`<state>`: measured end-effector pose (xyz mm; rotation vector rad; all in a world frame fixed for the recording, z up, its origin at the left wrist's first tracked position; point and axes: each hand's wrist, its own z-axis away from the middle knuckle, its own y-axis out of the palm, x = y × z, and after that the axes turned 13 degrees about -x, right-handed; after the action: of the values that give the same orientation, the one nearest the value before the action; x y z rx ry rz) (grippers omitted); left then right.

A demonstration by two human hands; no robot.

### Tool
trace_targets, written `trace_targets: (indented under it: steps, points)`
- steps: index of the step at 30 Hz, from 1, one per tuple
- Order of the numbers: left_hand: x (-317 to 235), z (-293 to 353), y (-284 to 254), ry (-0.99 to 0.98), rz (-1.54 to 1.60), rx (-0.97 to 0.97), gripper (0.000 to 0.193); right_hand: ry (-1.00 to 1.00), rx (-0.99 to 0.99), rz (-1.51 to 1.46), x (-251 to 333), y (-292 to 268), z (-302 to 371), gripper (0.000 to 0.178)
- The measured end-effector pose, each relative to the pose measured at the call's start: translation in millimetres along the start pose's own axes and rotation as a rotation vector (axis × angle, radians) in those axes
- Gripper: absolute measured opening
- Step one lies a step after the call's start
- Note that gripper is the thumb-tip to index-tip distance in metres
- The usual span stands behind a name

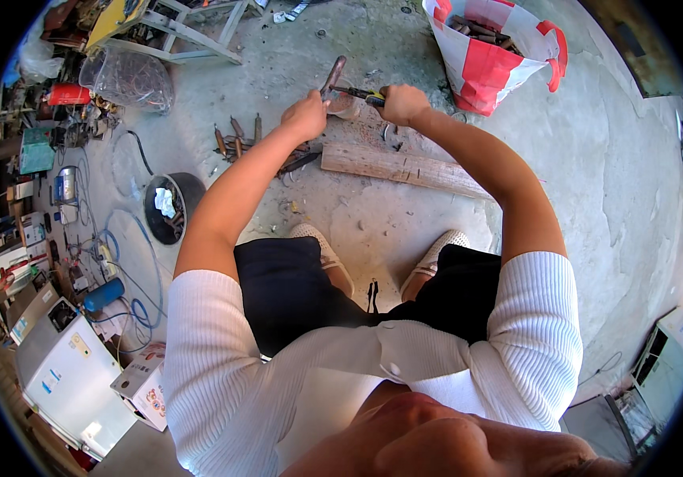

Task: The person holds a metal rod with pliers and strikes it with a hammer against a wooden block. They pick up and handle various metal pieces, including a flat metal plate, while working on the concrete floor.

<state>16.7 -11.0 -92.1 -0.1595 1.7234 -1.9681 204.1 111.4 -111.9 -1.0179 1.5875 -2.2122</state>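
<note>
My left hand [305, 116] grips a short rusty copper pipe piece [333, 75] that sticks up and away from me. My right hand [402, 103] holds a tool with a yellow and black handle [363, 95], its tip laid against the pipe piece. Both hands work just above the far end of a wooden plank [405, 167] lying on the concrete floor. Several more copper pipe stubs [236, 137] lie on the floor left of my left hand.
A red and white bag [488, 67] with pipe pieces stands at the upper right. A black bucket [168, 205] sits at the left, near blue hoses [130, 262], white boxes [67, 374] and cluttered shelves. My feet [437, 250] rest below the plank.
</note>
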Motion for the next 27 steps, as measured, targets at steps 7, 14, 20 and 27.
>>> trace_targets:
  steps: [7,14,20,27]
  points:
    - [9.1,-9.7,-0.7,0.010,0.071,-0.063,0.037,-0.041,0.009,-0.006,6.9,-16.0,-7.3,0.041]
    - [28.6,-10.6,17.4,0.032,0.132,0.024,0.037,-0.126,0.259,-0.175,-23.0,3.8,-13.9,0.061]
    - [27.2,-8.6,14.1,-0.031,0.180,0.085,0.044,0.274,0.228,-0.306,-36.8,-1.4,11.7,0.074]
    - [37.5,-14.5,28.3,0.090,0.181,0.041,0.042,0.470,0.477,0.139,-40.5,41.3,37.4,0.118]
